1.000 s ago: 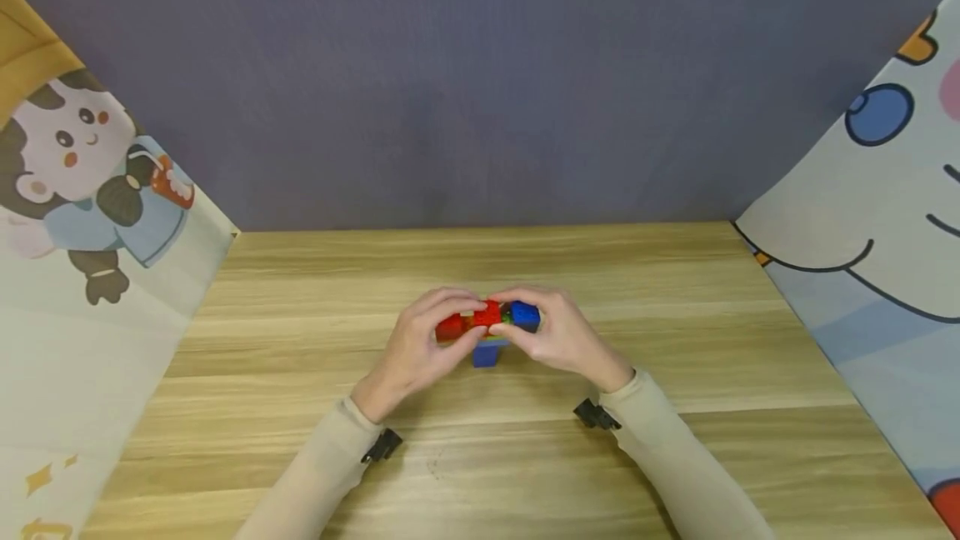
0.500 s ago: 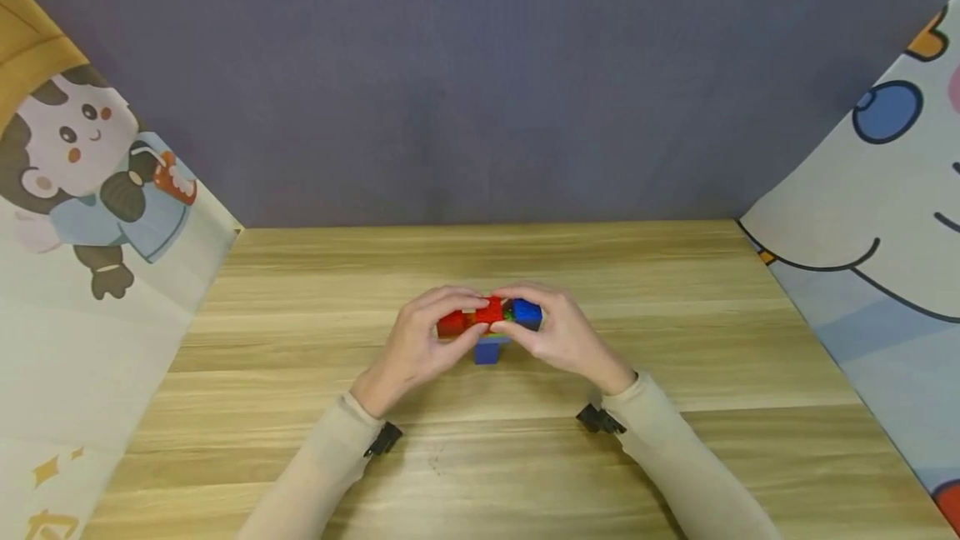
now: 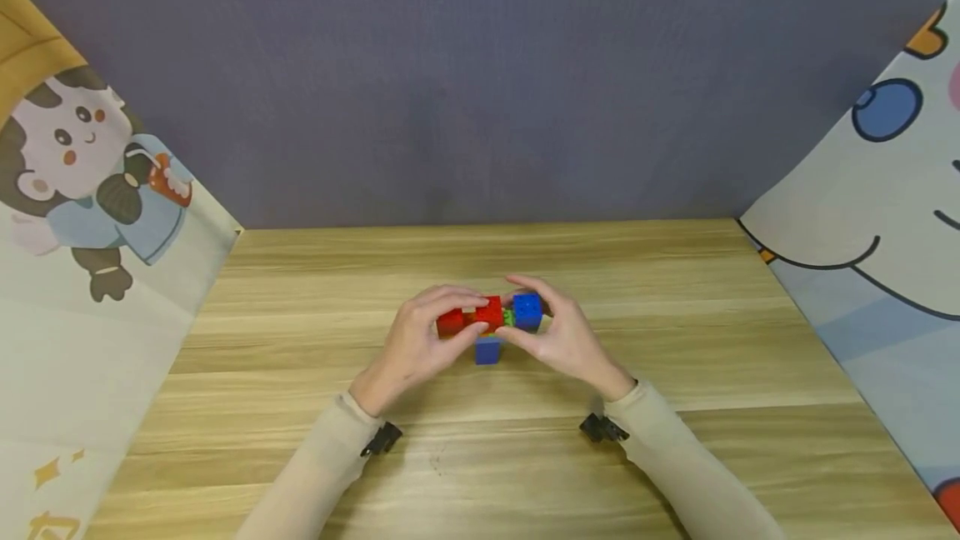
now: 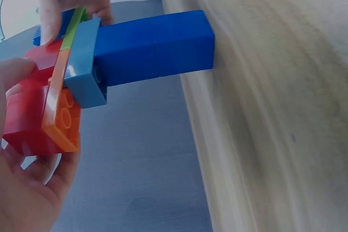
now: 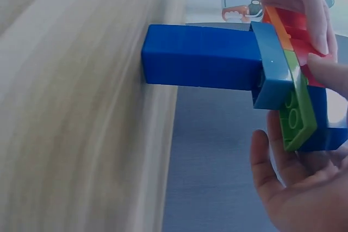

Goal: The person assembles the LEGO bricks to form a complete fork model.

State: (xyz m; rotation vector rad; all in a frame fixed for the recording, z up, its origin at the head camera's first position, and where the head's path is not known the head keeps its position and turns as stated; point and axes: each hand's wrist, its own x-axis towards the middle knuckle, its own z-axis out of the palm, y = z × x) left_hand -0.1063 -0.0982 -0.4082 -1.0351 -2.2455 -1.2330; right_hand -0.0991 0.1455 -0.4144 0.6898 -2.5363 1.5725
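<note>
A toy building-brick structure stands on the table between both hands. Its dark blue column (image 4: 157,44) carries a lighter blue brick (image 4: 82,74), topped by an orange brick (image 4: 60,112) and a green brick (image 5: 304,115) end to end. Above these sit a red brick (image 3: 450,324) at the left, another red brick (image 3: 490,312) in the middle and a blue brick (image 3: 527,309) at the right. My left hand (image 3: 414,342) pinches the middle red brick between thumb and fingers. Spread around the blue brick, my right hand (image 3: 564,337) has its thumb tip right at the red brick's near side.
The wood-grain table (image 3: 480,457) runs back to a grey panel (image 3: 480,90). Cartoon-printed walls flank it at left (image 3: 90,357) and right (image 3: 840,290). A small black device (image 3: 382,439) sits at the left sleeve, another black device (image 3: 602,428) at the right.
My right hand's fingers have spread and lifted away from the middle red brick, showing more of the blue and green bricks. The left hand keeps its grip; the structure stays in place.
</note>
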